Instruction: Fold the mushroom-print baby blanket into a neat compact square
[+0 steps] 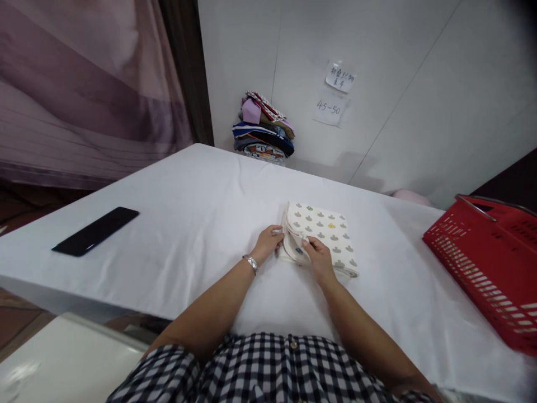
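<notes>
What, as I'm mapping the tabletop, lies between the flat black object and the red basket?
In the head view, a folded patterned cloth lies there, with the left hand and right hand both touching it.

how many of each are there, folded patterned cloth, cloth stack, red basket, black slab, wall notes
Patterned cloth: 1
Cloth stack: 1
Red basket: 1
Black slab: 1
Wall notes: 2
Total: 6

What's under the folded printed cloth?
White tablecloth shows around the folded printed cloth. Near its left corner, where the right hand pinches the fabric, inner layers show. Whatever lies directly beneath the cloth is covered; can't tell.
</notes>
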A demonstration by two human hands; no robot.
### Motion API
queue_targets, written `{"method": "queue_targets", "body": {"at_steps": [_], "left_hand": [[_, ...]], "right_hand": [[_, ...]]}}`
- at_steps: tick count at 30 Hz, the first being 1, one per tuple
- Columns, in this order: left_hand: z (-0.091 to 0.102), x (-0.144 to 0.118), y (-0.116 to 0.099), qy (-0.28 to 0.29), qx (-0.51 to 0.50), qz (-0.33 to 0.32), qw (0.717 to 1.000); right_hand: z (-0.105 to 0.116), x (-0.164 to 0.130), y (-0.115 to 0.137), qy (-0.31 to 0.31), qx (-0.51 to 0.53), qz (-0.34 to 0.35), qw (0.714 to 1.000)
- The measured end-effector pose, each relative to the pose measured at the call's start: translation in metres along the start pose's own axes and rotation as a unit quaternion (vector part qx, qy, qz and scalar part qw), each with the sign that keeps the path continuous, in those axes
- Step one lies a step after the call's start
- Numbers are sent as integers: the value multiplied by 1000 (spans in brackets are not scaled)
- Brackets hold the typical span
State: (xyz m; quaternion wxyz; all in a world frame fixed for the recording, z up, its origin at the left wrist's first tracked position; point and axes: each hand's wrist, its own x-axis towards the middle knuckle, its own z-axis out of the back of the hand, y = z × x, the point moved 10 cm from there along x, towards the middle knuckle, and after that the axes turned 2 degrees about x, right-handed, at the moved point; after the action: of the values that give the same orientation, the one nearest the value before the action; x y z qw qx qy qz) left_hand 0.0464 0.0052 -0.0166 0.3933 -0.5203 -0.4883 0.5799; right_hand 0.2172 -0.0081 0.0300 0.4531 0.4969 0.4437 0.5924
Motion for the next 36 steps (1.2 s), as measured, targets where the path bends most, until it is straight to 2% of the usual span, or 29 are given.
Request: {"method": "queue_targets", "body": {"at_steps": [2, 4, 10, 14, 16, 24, 29, 34, 36], "left_hand": [[1, 0, -1, -1, 7, -3, 1000], [1, -1, -1, -1, 14, -6, 1000], [-4, -2, -4, -11, 90, -50, 995], [-3, 2, -1, -37, 106, -44, 993], [-2, 5, 3, -40, 98, -29, 994], [0, 6, 7, -30, 69, -21, 997], [3, 3, 3, -39, 64, -29, 997], [8, 13, -4, -63, 72, -23, 995], [8, 23, -8, -67, 73, -24, 995]], "right_hand": [[3, 0, -3, -7, 27, -18, 999], [3, -1, 0, -4, 4, -8, 1000], [-6, -8, 18, 17, -83, 95, 992], [-29, -20, 30, 91, -188, 208, 956], [-36, -25, 29, 114, -238, 231, 936], [-41, -30, 35, 120, -285, 252, 917], [-38, -34, 43, 108, -275, 262, 919], [-53, -41, 36, 166, -356, 274, 878], [-56, -42, 32, 179, -370, 264, 873]]}}
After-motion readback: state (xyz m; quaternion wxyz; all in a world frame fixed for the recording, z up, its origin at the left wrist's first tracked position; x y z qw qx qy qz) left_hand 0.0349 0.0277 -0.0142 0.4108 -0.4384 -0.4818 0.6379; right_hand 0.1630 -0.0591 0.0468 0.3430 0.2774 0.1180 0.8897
